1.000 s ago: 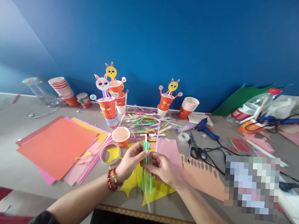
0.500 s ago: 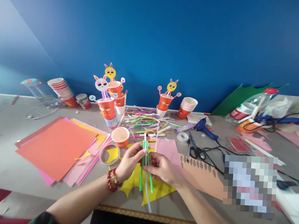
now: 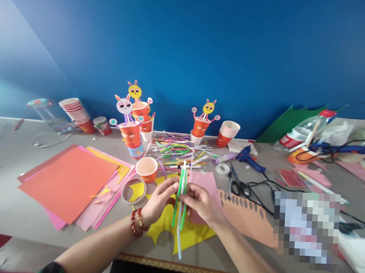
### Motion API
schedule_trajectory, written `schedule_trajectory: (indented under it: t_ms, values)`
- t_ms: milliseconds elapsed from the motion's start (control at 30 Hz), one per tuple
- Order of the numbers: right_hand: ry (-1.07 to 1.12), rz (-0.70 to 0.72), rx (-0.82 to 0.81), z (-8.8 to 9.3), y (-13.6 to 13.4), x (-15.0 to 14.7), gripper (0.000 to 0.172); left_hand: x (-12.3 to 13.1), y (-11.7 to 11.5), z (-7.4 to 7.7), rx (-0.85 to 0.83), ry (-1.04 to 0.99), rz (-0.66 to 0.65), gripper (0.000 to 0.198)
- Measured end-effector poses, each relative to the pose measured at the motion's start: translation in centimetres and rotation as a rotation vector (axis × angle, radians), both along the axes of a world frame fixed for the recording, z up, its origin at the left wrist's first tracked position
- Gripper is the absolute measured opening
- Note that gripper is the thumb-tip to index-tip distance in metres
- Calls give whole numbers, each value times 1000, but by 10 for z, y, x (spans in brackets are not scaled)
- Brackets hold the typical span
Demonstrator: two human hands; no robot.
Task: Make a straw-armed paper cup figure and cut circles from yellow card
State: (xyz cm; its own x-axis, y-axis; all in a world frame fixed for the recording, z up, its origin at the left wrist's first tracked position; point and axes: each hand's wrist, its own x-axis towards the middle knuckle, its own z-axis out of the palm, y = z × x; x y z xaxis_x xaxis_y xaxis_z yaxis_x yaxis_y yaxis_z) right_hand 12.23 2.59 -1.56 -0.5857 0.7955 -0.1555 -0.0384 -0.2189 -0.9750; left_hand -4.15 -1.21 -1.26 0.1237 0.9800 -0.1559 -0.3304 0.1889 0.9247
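Note:
Several drinking straws, green ones and a longer whitish straw [image 3: 178, 238], stand bunched between my two hands over the yellow paper [image 3: 162, 229]. My left hand [image 3: 161, 196], with red beads at the wrist, pinches the green straw [image 3: 174, 215] side of the bunch. On the other side my right hand [image 3: 202, 203] is closed on the straws with thumb and fingertips. The whitish straw bends slightly and hangs below the green ones. Just left of my left hand are a tape roll [image 3: 133, 190] and an orange paper cup [image 3: 149, 176].
Loose coloured straws [image 3: 175, 149] lie at the back, between paper-cup rabbit figures [image 3: 130, 136]. Coloured sheets [image 3: 70, 183] are stacked left. To the right are scissors [image 3: 239, 184], a blue glue gun [image 3: 250, 158] with a cable, and a bottle [image 3: 308, 129].
The straw bunch has shifted slightly right and stands more upright, its green straws now closer together. My right hand's grip has risen a little along the straws.

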Motion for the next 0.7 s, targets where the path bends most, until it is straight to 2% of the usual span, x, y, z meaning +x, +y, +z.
schedule_trajectory:
  t_ms: [167, 300, 400, 500, 567, 633, 700]
  values:
    - [48, -131, 42, 10, 4, 4, 35, 4, -2, -1, 74, 58, -200, 33]
    - [46, -179, 80, 16, 4, 4, 35, 8, 0, -7, 95, 119, -183, 35]
    - [29, -197, 98, 15, 4, 4, 35, 10, -2, -7, 135, 217, -173, 32]
    - [44, -253, 77, 14, 7, 7, 36, 9, -7, 5, 213, 400, -223, 28]
    - [75, -284, 51, 14, 9, 9, 35, 5, -10, 20, 323, 639, -282, 25]
    - [106, -329, 49, 14, 11, 10, 33, -4, -10, 37, 435, 812, -224, 24]
    - [124, -390, 75, 15, 12, 11, 32, -20, -7, 52, 520, 878, -95, 25]
